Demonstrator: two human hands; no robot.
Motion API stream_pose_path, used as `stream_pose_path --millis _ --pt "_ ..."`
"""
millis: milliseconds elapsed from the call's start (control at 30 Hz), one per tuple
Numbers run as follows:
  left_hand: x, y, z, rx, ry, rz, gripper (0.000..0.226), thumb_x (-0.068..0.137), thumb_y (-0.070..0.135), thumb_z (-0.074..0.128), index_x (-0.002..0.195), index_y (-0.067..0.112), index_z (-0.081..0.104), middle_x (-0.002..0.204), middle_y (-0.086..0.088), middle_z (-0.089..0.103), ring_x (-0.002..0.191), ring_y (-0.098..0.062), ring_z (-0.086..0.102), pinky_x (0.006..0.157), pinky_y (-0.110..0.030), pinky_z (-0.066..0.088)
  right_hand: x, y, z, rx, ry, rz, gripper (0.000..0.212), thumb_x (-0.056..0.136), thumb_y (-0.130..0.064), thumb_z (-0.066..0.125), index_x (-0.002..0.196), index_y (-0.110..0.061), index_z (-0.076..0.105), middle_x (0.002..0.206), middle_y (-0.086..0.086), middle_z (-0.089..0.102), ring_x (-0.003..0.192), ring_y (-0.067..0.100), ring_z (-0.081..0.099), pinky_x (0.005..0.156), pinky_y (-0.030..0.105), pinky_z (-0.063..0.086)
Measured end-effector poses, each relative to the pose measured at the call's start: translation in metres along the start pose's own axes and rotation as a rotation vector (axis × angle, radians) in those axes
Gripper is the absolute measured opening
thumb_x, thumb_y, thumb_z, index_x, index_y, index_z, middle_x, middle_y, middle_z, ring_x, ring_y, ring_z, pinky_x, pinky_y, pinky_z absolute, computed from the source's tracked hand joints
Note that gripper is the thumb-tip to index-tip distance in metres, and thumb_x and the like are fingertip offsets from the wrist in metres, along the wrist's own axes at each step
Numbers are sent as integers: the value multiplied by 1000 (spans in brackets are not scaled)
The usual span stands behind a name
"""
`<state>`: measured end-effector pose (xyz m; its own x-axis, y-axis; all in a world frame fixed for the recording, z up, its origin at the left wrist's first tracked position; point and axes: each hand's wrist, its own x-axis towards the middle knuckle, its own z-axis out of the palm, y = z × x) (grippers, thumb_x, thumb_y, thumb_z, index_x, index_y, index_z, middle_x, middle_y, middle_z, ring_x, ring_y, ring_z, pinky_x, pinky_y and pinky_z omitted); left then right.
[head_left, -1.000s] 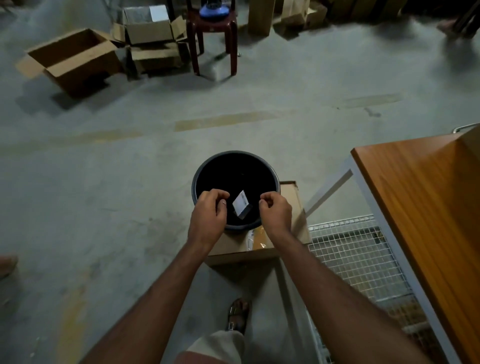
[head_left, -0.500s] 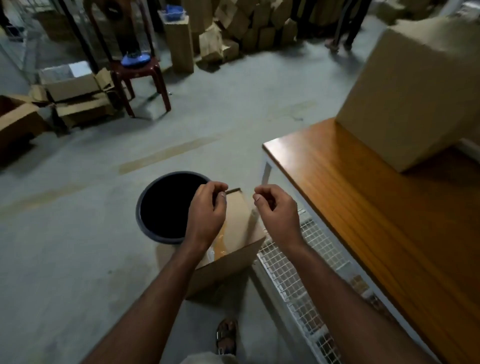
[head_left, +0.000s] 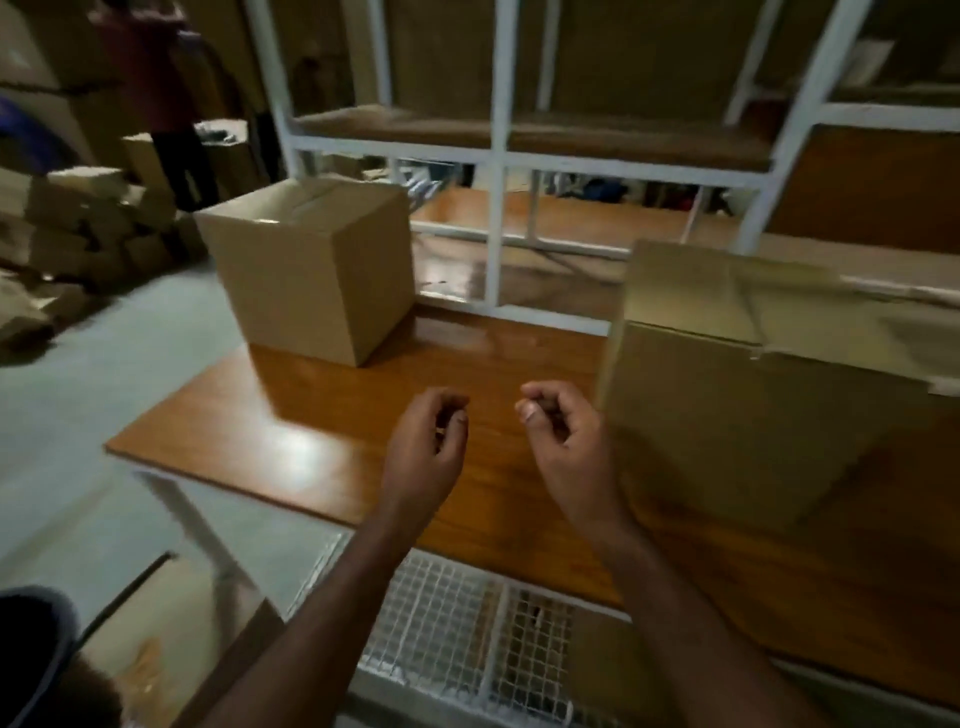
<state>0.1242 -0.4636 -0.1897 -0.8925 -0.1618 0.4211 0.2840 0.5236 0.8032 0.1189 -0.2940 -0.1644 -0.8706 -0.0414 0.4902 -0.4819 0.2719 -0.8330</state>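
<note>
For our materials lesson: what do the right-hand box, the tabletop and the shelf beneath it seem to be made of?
The right-hand box looks like cardboard: matt brown with folded top flaps. The tabletop is wood or a wood-look laminate with a glossy finish: it shows grain lines and bright glare. The shelf beneath is wire mesh, probably white-coated metal: it is an open grid.

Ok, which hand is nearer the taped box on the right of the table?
Right. The right hand hovers just left of the taped box, by its near corner; the left hand is farther left, over the table.
</note>
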Motion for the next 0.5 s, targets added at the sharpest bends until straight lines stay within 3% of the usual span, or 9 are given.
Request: stream_pose_path --millis 267,433,500 --pt "6 71 124 -29 -51 60 20 100 22 57 119 19 60 112 4 59 101 -8 58 76 -14 48 -24 37 -146 -160 299 42 17 97 -13 60 111 -21 66 100 -10 67 94 1 63 75 18 54" --pt "14 88 150 -28 46 -27 34 99 32 59 130 19 53 120 4 49 111 -14 50 92 -36 54 -16 56 -194 -325 617 95 21 93 -11 62 113 -18 63 120 3 51 97 13 57 69 10 48" --pt "18 89 155 -22 51 -53 36 99 32 59 132 20 50 119 6 47 113 -16 50 95 -38 53 -11 65 -202 -427 649 143 28 90 -11 66 118 -16 61 132 11 43 108 20 52 69 9 41"
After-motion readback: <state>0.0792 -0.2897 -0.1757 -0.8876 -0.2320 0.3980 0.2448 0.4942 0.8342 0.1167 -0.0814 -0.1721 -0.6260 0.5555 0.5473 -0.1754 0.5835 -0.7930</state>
